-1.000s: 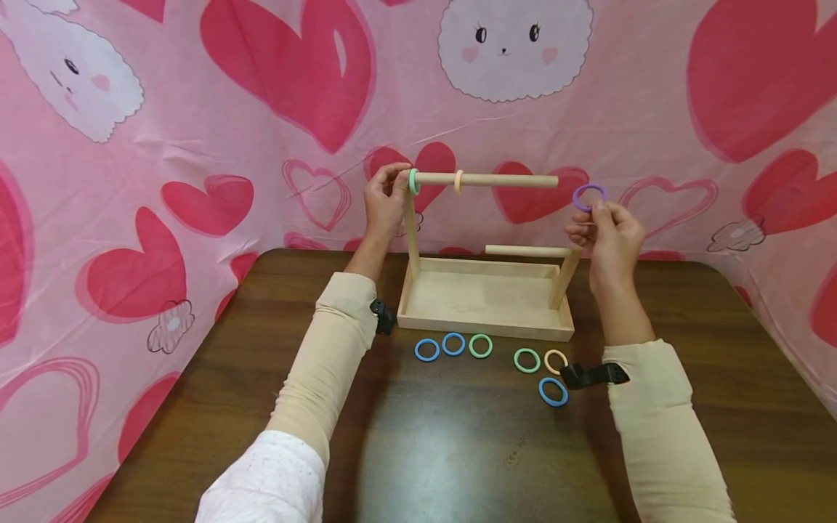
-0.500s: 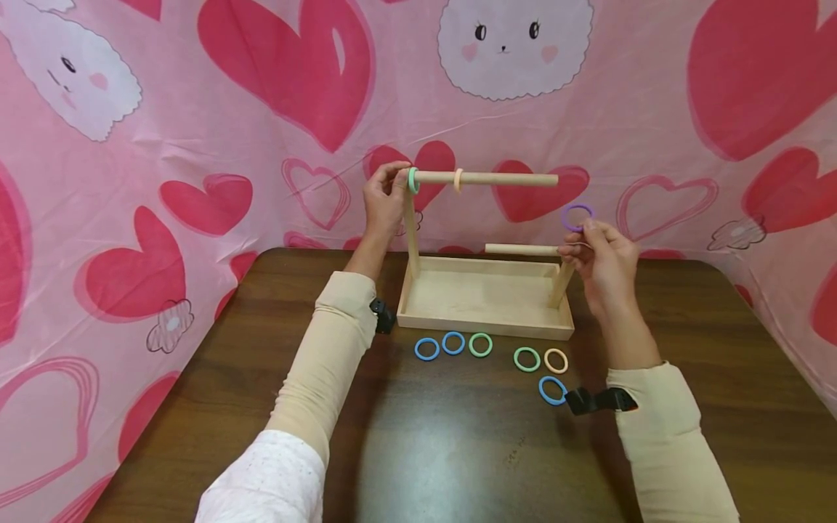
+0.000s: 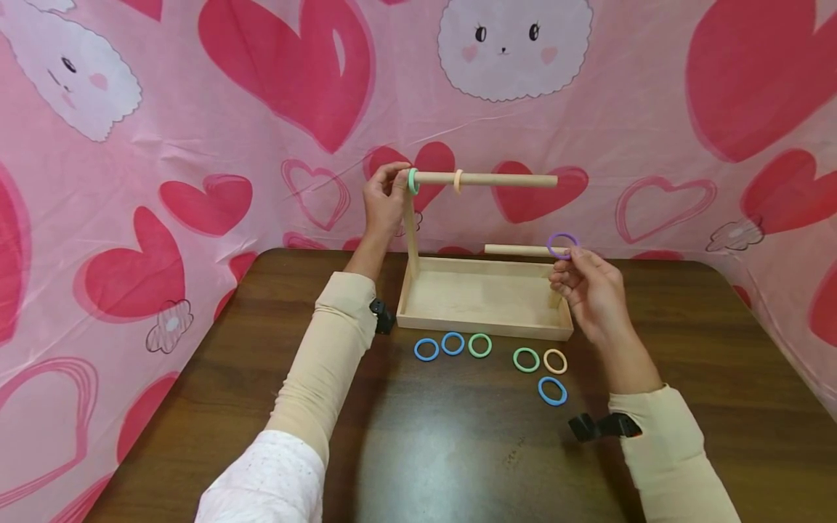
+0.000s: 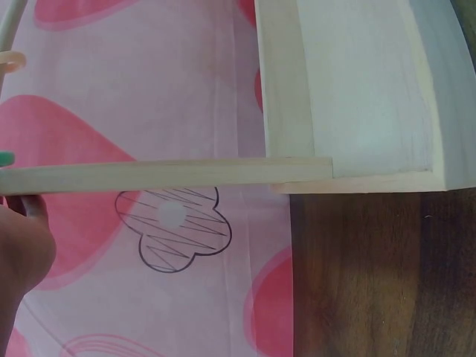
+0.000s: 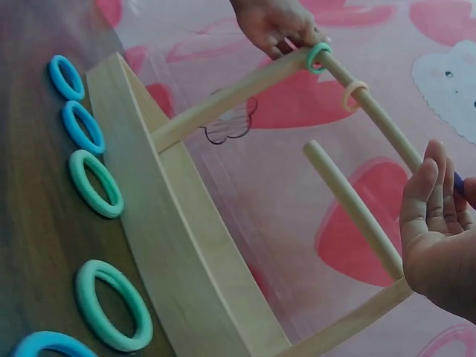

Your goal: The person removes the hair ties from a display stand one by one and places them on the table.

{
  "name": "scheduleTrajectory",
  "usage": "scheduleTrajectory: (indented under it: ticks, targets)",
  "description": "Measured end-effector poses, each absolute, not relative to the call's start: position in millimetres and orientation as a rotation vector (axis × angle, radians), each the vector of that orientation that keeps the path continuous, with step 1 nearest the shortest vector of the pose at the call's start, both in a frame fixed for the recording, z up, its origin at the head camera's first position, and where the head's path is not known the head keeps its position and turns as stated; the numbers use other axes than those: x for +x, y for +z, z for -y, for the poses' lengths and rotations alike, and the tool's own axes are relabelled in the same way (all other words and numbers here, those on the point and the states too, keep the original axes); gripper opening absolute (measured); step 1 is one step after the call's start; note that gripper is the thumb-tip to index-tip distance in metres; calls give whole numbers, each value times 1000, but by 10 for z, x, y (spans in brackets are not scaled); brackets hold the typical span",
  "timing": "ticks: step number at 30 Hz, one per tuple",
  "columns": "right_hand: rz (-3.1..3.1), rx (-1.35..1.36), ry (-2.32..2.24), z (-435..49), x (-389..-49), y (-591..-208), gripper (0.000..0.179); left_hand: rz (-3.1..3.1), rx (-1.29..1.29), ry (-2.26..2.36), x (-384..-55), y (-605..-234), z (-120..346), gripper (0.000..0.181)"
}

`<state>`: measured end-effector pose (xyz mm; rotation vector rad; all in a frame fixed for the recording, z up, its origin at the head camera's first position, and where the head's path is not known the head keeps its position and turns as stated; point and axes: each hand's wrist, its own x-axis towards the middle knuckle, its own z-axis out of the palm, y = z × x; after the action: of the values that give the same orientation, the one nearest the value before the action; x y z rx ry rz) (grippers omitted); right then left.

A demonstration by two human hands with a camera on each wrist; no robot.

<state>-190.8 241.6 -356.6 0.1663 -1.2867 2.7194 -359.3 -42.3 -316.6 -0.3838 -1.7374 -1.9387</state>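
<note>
At the top of the wooden stand's left post (image 4: 163, 175), my left hand (image 3: 386, 200) grips the corner beside a green ring (image 3: 413, 181). That ring and a peach ring (image 3: 458, 181) hang on the upper rod (image 3: 510, 179). My right hand (image 3: 593, 290) pinches a purple ring (image 3: 562, 233) between thumb and finger. In the head view the ring overlaps the right part of the lower rod (image 3: 513, 249); whether it is around the rod cannot be told. The right wrist view shows only a sliver of it, and the right post is mostly hidden behind my right hand.
The stand's shallow tray (image 3: 484, 328) sits on the dark wooden table (image 3: 445, 450). Before it lie blue rings (image 3: 426, 360), green rings (image 3: 526, 372), and a peach ring (image 3: 555, 350). A pink heart-patterned cloth (image 3: 523, 131) hangs behind.
My right hand has moved down and to the left with the purple ring, from beside the upper rod's free end to the lower rod. My left hand stays in place.
</note>
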Motion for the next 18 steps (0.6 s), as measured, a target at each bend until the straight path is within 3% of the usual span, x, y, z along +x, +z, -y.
scheduleTrajectory:
  ticks: [18]
  targets:
    - [1552,226,2777,-2322,-1617,-3922,32,1728,-384,-1945,-3592,-3160,415,22]
